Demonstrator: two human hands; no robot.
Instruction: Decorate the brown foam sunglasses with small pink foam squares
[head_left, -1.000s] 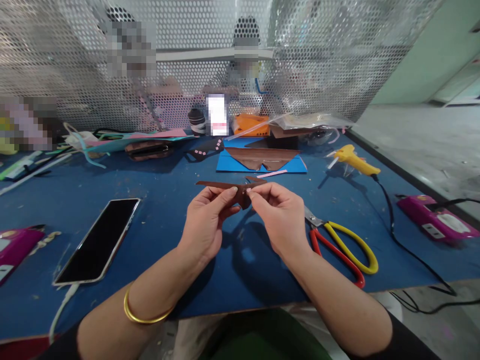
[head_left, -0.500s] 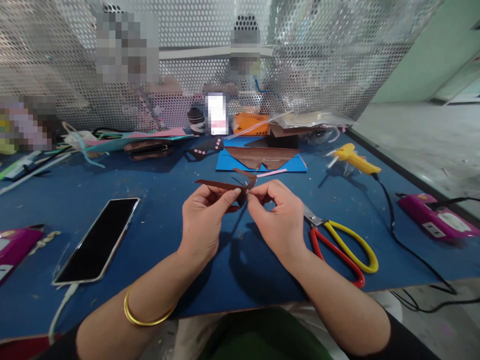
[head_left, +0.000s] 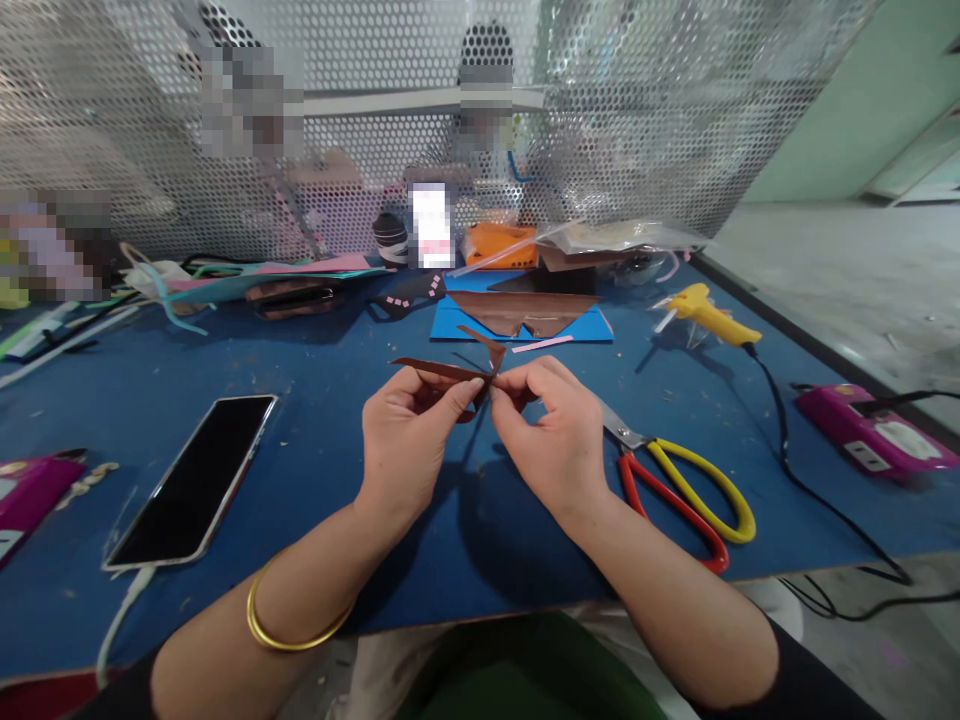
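Note:
Between my two hands, above the middle of the table, is a folded brown paper piece [head_left: 431, 368] with thin strips sticking out to the left and up. My left hand [head_left: 409, 430] pinches it between thumb and fingers. My right hand [head_left: 551, 425] has its thumb and fingertips pressed together at the piece's right end, touching the left fingertips; the exact spot is partly hidden. Just beyond lies a thin pink paper strip [head_left: 543, 344]. Behind it, a brown cut-out shape [head_left: 517, 311] rests on a blue sheet [head_left: 450, 322].
Scissors [head_left: 701, 480] with red and yellow handles lie beside my right forearm. A yellow glue gun [head_left: 709, 312] stands at the right, its cord near a purple power strip [head_left: 874, 430]. A phone [head_left: 196, 480] lies at left. A perforated metal screen [head_left: 390, 60] closes the back.
The upright brown strip has shifted slightly left and up, and my right fingertips have moved a little left. Both hands keep their pinch. The view has shifted slightly.

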